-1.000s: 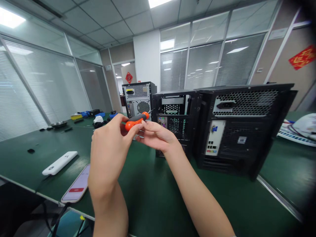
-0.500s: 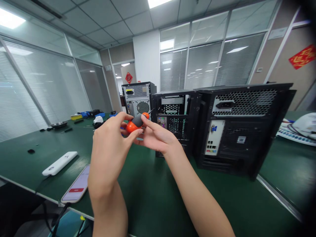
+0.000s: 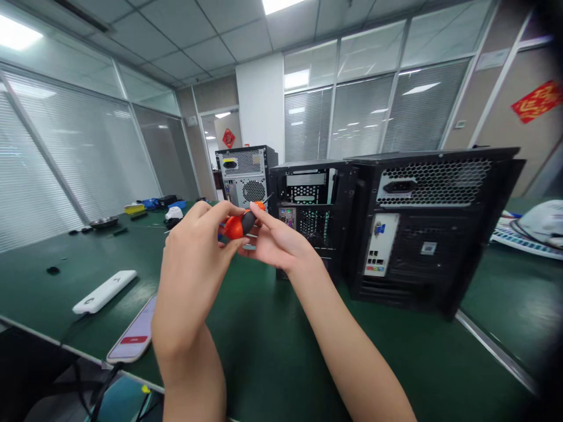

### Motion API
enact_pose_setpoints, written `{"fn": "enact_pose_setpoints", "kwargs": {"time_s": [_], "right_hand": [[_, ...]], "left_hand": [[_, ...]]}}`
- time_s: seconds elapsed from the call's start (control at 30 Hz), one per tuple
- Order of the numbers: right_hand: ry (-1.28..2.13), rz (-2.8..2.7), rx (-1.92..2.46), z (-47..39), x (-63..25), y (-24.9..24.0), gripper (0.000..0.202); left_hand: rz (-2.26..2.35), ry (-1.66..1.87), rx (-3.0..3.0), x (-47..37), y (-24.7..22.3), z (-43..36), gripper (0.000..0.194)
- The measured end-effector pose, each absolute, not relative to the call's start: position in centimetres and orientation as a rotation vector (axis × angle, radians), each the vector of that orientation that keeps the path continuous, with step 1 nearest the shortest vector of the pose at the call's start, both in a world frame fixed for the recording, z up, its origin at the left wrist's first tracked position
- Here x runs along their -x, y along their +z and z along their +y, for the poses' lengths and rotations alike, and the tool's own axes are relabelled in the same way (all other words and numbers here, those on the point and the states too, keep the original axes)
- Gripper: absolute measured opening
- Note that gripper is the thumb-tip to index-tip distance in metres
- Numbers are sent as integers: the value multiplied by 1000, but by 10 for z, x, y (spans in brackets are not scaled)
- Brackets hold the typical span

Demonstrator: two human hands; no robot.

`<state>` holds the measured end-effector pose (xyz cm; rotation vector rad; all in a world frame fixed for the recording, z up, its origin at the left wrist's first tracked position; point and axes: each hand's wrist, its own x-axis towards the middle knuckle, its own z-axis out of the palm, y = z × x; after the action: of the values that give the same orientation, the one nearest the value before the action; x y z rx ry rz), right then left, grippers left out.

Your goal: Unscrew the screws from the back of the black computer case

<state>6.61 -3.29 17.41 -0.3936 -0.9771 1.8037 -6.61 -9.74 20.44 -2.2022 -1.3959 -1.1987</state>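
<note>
An orange and dark grey screwdriver (image 3: 248, 221) is held between both hands, its thin shaft pointing up and right. The fingertips of my left hand (image 3: 204, 231) grip the orange rear end of the handle. My right hand (image 3: 279, 237) pinches the handle near its front, with the thumb on top. Behind the hands, the open-framed black computer case (image 3: 347, 217) stands upright on the green table (image 3: 264, 328). A thin metal piece pokes out on the left side of my left hand; what it belongs to is hidden.
A larger black case (image 3: 413, 234) stands at the right, a grey-backed one (image 3: 244, 167) farther back. A white power bank (image 3: 104, 292) and a phone (image 3: 134, 334) lie at left. A white helmet (image 3: 543, 224) is at the far right.
The screwdriver handle has turned, and my left hand's fingers now reach farther over it. The view has shifted slightly.
</note>
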Motion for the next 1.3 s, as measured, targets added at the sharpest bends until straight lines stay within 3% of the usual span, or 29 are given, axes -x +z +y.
{"fn": "enact_pose_setpoints", "kwargs": {"time_s": [0.5, 1.3], "right_hand": [[1734, -1018, 436, -35, -66, 175, 37], [1768, -872, 392, -32, -67, 175, 26]], "left_hand": [[-1278, -1120, 2208, 65, 204, -99, 21], [-1248, -1207, 2238, 64, 203, -97, 28]]}}
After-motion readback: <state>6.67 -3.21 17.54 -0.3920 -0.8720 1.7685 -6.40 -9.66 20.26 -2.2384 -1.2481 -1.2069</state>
